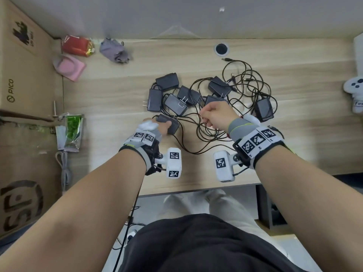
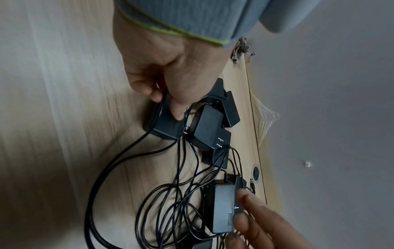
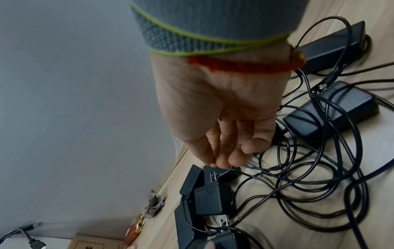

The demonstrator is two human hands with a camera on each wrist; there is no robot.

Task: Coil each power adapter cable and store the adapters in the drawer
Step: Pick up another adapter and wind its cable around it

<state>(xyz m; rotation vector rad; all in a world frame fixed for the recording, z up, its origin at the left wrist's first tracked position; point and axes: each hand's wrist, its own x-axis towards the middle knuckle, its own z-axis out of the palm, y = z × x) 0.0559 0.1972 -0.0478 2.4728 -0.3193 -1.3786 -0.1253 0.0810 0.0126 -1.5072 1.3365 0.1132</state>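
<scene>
**Nearest adapter pinned, its cable pinched to the right**

Closest to the camera, the left hand (image 1: 157,128) curls its grip round a small black plastic power adapter (image 1: 170,123) at the near-left edge of the heap, holding it down on the pale wood-grain desk (image 1: 110,99). Right of that adapter, the right hand (image 1: 217,114) pinches a thin black cable (image 1: 188,114) between thumb and fingertips, its grip narrow and closed on the strand.

That stretch of cable runs roughly left to right between the two hands. It seems to be the held adapter's own lead, though the tangle makes this uncertain. More slack loops (image 1: 208,134) lie just on the near side of the right hand.

This adapter's long axis runs left to right, with the prong end facing the right hand. Six other black adapters (image 1: 173,104) lie beyond and to the right of it, cables uncoiled. No drawer is in view. Coiling, as I judge it, would draw cable leftward toward the adapter.
</scene>
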